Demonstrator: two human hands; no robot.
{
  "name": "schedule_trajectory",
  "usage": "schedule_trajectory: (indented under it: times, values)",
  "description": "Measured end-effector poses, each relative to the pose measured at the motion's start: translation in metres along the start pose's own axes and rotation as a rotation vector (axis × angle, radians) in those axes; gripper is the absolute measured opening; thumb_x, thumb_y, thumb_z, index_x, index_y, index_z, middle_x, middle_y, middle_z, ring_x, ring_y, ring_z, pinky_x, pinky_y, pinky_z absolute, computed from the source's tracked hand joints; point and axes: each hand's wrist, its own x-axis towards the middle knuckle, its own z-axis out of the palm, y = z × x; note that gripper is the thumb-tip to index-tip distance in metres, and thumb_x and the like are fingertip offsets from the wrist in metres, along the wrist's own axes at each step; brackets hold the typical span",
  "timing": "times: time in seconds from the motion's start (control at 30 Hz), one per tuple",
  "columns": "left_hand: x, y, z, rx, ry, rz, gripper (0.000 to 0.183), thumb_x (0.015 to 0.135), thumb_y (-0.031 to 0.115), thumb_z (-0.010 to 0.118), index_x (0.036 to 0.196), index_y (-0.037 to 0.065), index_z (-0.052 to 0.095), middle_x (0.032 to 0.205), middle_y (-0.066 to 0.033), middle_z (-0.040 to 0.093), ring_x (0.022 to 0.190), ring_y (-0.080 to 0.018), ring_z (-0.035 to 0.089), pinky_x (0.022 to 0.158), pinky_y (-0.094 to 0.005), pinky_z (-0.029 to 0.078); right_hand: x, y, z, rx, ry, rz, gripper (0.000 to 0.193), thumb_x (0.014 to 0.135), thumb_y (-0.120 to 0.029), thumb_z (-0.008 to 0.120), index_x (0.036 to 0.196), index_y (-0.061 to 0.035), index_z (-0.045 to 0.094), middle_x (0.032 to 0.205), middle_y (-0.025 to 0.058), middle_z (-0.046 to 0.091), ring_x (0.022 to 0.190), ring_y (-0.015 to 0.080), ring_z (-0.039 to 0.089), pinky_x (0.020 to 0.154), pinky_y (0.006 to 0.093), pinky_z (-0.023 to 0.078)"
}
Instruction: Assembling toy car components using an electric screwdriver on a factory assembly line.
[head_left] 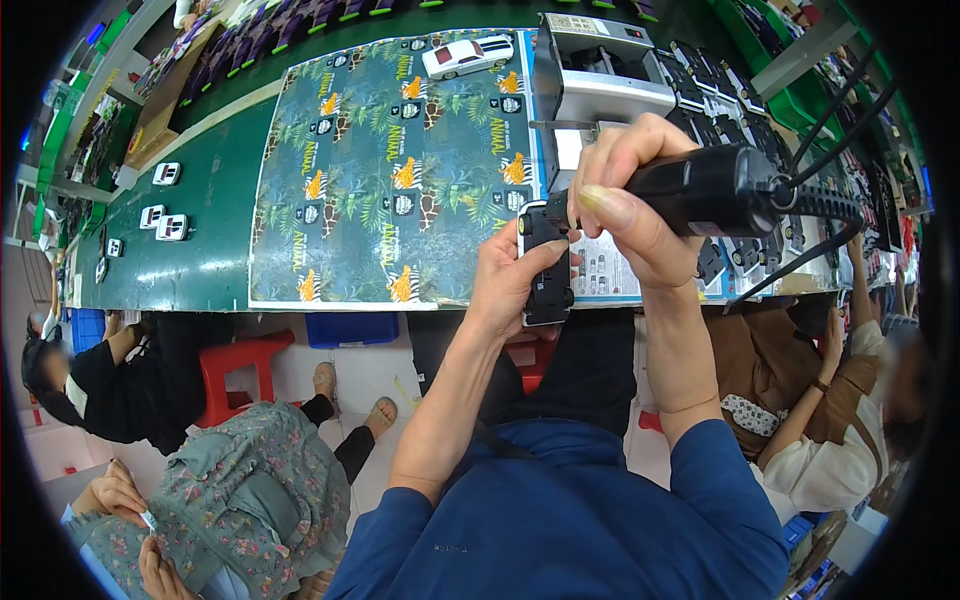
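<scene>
My left hand [500, 278] grips a toy car [547, 290] at the table's front edge, its black underside turned up and a strip of white body showing on its left. In my right hand [640, 195] is a black electric screwdriver [710, 190], held slanting with its cord end toward the right. Its front end points down at the car's upper part; my fingers hide the tip, so I cannot tell whether it touches. Just beyond my right hand stands a silver metal screw feeder [615, 92].
A white toy car with black stripes [467, 57] stands on the animal-print sheet [370, 170]. Several black car undersides [700, 85] lie on the right. Small white car parts [172, 227] sit at the left. Black cords [815, 195] hang at the right. Co-workers sit on both sides.
</scene>
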Motion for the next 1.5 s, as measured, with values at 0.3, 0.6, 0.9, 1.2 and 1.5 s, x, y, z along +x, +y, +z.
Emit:
schedule_trajectory:
  times: [0.3,0.6,0.9,1.2,1.5]
  values:
    - [0.002,0.000,-0.001,0.002,-0.007,-0.016,0.023,0.090,0.002,0.065,0.113,0.001,0.063,0.104,-0.0095,0.071,0.083,-0.0160,0.069,0.068,-0.0297,0.060,-0.002,0.003,-0.001,-0.013,0.012,-0.027,0.021,0.075,-0.007,0.078,0.078,-0.0046,0.057,0.067,0.0050,0.060,0.060,0.0085,0.056,0.058,0.0229,0.047]
    - [0.004,-0.004,0.001,-0.153,0.065,0.033,0.023,0.089,0.002,0.065,0.111,0.000,0.062,0.105,-0.0126,0.070,0.088,-0.0192,0.069,0.075,-0.0344,0.061,-0.001,-0.007,-0.007,0.146,0.027,-0.131,0.014,0.083,-0.002,0.071,0.084,-0.0007,0.057,0.067,0.0069,0.059,0.055,0.0118,0.057,0.056,0.0258,0.050]
    - [-0.002,-0.002,-0.011,-0.208,-0.025,0.069,0.068,0.077,-0.017,0.054,0.139,0.005,0.036,0.139,-0.0223,0.049,0.127,-0.0463,0.052,0.098,-0.0619,0.053,0.027,-0.023,-0.055,-0.252,0.121,-0.243,0.008,0.092,-0.008,0.061,0.096,-0.0013,0.061,0.068,0.0059,0.056,0.057,0.0159,0.057,0.062,0.0330,0.051]
    - [0.000,0.001,-0.007,-0.260,0.020,0.045,0.071,0.075,-0.018,0.053,0.139,0.009,0.037,0.135,-0.0214,0.053,0.123,-0.0382,0.057,0.090,-0.0567,0.059,0.045,-0.008,-0.048,-0.578,0.137,-0.275,0.017,0.086,-0.016,0.074,0.081,-0.0013,0.069,0.056,0.0013,0.060,0.046,0.0084,0.058,0.047,0.0215,0.044]
    - [0.008,-0.005,-0.019,-0.343,0.082,0.015,0.064,0.077,-0.015,0.053,0.136,0.006,0.042,0.128,-0.0188,0.057,0.108,-0.0286,0.063,0.085,-0.0532,0.060,0.011,-0.027,-0.040,0.041,0.061,-0.013,0.017,0.088,-0.016,0.069,0.088,0.0007,0.067,0.056,0.0034,0.058,0.045,0.0112,0.056,0.048,0.0256,0.046]
